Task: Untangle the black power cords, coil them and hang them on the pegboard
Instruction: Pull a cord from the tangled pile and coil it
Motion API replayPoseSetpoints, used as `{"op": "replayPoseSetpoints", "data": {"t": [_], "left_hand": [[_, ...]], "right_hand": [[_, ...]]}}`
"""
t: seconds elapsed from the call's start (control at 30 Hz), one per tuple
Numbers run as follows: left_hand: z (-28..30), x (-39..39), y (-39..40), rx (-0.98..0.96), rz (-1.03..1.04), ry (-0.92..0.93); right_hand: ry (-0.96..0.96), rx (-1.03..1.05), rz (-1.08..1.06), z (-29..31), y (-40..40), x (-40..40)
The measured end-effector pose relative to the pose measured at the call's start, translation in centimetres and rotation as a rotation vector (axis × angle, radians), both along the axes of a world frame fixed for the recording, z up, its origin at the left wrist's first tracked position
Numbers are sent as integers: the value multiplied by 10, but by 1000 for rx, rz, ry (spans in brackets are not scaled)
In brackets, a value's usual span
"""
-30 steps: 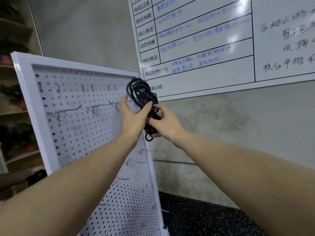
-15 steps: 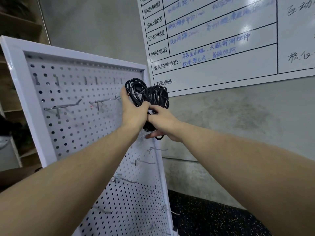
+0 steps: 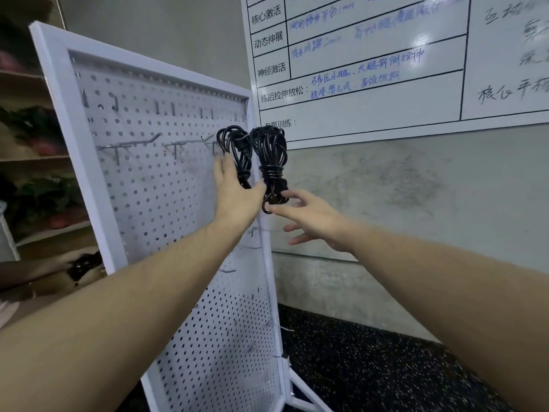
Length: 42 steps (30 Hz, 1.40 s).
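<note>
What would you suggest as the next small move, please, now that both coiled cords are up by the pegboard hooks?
Probably draw both hands slowly away. The two coiled black power cords seem to hang from a hook at the pegboard's right edge. The left hand lies open against one and the right hand's fingertips only touch the other's bottom loop.

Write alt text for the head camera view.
Two coiled black cords hang at the white pegboard by its right edge, the left hand touching one, the right hand open below the other. A whiteboard hangs behind.
</note>
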<state>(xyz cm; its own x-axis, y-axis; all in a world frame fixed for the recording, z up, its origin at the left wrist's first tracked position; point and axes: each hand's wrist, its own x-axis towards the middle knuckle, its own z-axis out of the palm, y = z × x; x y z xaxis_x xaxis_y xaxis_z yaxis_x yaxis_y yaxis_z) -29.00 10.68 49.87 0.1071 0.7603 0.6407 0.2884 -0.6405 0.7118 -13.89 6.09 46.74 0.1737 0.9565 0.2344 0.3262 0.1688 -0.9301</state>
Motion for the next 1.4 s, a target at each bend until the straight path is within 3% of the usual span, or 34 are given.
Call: {"op": "replayPoseSetpoints", "data": {"t": [0.2, 0.5, 0.8, 1.03, 1.2, 1.3, 1.4], "left_hand": [[-50, 4, -45, -7, -125, 112], [-198, 26, -55, -331, -366, 413], [-376, 35, -5, -716, -501, 833], [-500, 37, 9, -932, -609, 1041], [-539, 39, 0, -967, -797, 1275], [-548, 40, -3, -895, -793, 1310], [-548, 43, -5, -899, -796, 1283]], "right_hand": [[-48, -151, -100, -53, -52, 31], [-142, -428, -112, -168, -88, 57], [-291, -756, 74, -346, -41, 60], [-533, -1113, 333, -474, -31, 57], [-330, -1279, 292, -514, -43, 67], [-212, -1257, 209, -521, -43, 72], [-219, -1198, 179, -517, -42, 70]]}}
